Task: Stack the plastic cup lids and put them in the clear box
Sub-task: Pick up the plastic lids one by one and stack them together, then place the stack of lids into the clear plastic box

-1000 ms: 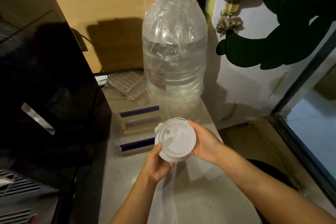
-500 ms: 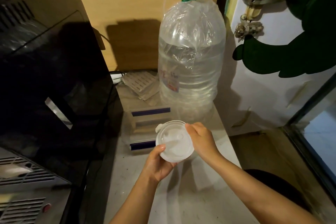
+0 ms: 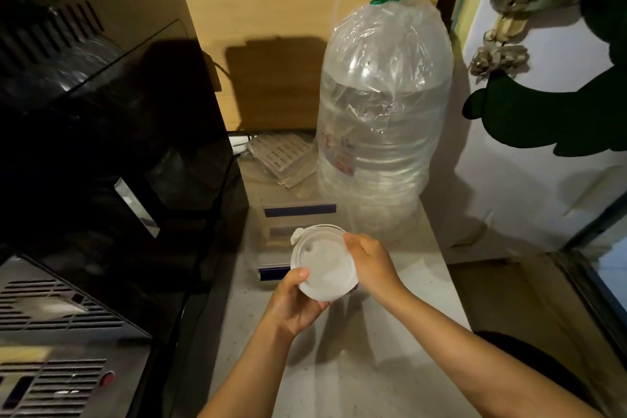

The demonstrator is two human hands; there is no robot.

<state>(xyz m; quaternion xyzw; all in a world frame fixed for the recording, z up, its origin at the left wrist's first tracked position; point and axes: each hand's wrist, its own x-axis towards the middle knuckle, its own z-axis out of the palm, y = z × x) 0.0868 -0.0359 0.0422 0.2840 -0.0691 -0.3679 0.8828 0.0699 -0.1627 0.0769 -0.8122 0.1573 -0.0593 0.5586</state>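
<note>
A stack of translucent white plastic cup lids is held between both hands above the counter, tilted toward me. My left hand grips its lower left edge with the thumb on top. My right hand holds the right edge, fingers curled round the rim. Just behind the lids lies the clear box, with blue strips on its near and far sides; the lids and hands hide part of it.
A large water bottle with a green cap stands behind the box. A black appliance fills the left side. Flat slotted packets lie at the back. The pale counter ends at a white wall on the right.
The view has shifted left. My right hand has slid further over the right rim of the lids, and the stack sits a little closer to the box.
</note>
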